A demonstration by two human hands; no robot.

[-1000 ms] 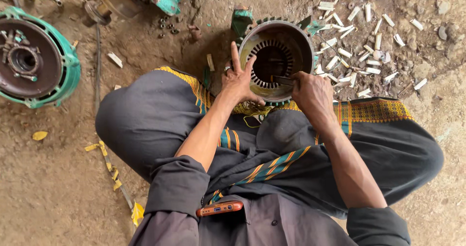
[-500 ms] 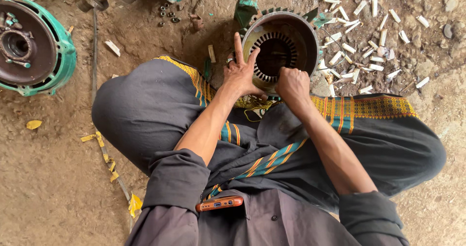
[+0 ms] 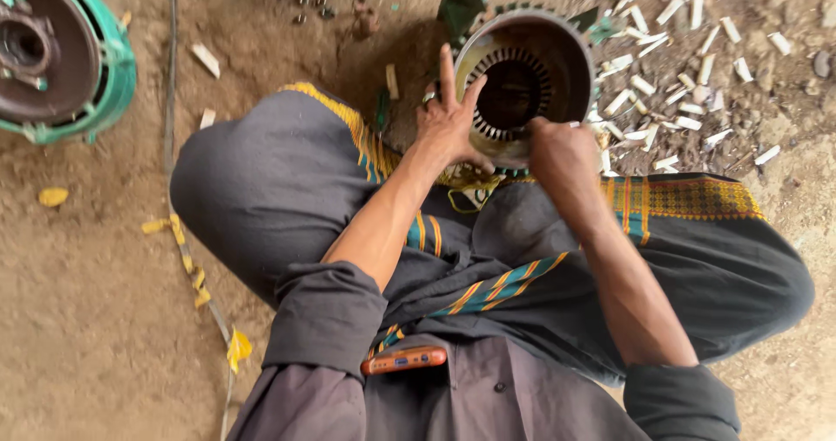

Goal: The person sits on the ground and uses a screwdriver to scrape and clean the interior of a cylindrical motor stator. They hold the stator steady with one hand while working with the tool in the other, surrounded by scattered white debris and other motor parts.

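A round metal motor stator [image 3: 570,53] with a slotted inner ring lies on the dirt floor in front of my crossed legs. My left hand [image 3: 448,119] rests against its near left rim, fingers spread and one finger pointing up. Closed at the stator's near edge is my right hand [image 3: 562,149], seemingly pinching something small that I cannot make out. A tangle of yellowish wire [image 3: 466,184] lies just below both hands on my lap.
A green-rimmed motor end cover [image 3: 61,67] sits at the top left. Several white paper strips [image 3: 670,75] are scattered right of the stator. A thin rod with yellow tape [image 3: 187,249] runs along the left. An orange phone [image 3: 405,359] sticks out of my pocket.
The view has shifted, so the stator and hands sit slightly lower and larger. My right hand has drawn back from inside the stator to its near rim.
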